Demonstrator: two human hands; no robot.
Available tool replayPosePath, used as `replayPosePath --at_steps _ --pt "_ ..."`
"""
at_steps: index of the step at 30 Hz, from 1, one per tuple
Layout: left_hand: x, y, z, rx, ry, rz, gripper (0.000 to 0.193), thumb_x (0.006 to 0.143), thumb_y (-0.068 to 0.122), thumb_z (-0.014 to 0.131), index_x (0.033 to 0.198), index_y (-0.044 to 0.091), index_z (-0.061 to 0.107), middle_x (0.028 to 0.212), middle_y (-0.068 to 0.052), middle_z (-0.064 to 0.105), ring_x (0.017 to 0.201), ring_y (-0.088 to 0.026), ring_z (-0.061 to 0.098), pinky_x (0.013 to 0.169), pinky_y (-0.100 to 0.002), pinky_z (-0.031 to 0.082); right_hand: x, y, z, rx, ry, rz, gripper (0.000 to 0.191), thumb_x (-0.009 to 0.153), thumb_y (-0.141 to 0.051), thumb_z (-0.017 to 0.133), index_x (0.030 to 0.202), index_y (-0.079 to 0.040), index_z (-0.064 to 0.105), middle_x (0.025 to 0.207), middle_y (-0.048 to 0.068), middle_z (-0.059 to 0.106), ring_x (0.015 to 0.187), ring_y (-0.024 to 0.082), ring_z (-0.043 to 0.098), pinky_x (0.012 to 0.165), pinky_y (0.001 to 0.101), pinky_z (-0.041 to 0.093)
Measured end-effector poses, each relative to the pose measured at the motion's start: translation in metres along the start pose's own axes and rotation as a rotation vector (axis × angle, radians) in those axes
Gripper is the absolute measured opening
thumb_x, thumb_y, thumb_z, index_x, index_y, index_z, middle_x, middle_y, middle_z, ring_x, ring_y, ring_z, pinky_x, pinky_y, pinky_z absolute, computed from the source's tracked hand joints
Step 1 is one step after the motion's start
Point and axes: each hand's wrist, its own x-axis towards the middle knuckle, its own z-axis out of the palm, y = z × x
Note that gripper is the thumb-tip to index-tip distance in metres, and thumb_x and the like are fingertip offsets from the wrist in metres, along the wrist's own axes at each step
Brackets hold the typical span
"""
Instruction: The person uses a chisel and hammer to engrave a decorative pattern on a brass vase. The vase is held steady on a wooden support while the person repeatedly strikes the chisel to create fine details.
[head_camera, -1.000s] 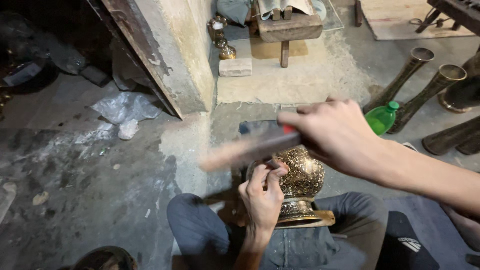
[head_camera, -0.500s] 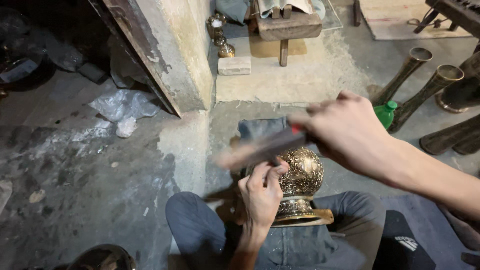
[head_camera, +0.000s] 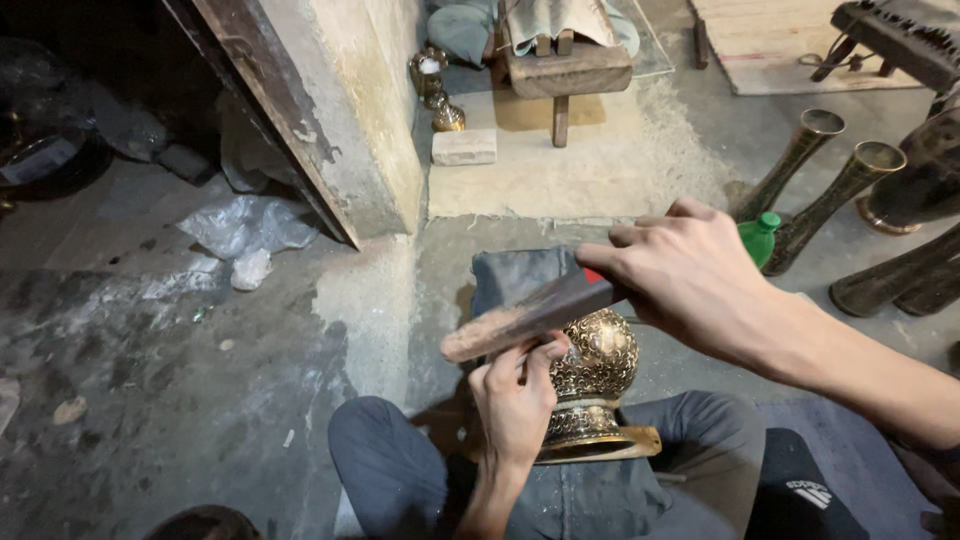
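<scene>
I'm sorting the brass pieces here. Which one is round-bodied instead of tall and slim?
The engraved globe-shaped vase by the left hand; the vases at right are narrow trumpet shapes.

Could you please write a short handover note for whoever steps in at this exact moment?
Right hand: gripping a flat wooden mallet raised over the work.
Left hand: pinching a small tool, mostly hidden, against the engraved brass vase.
Vase: on its side across the lap, patterned body facing up.
Done: dense pattern covers the visible surface.
Left: cannot tell how much remains.

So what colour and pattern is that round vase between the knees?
Brass-gold with fine dark engraved patterning, the round vase shows best in the head view.
</scene>
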Motion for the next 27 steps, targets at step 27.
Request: replayPosePath --at_steps 27 --pt "-0.010 0.000 0.007 -0.009 0.121 0.102 0.008 0.096 0.008 0.069 0.097 0.000 0.070 0.091 -0.008 0.081 0.082 -0.017 0.081 0.072 -0.029 0.064 0.005 -0.002 -0.012 0.103 0.248 -0.129 0.052 0.065 -0.006 0.073 0.114 -0.018 0.063 0.079 0.005 0.071 0.066 0.025 0.070 0.071 0.0465 0.054"
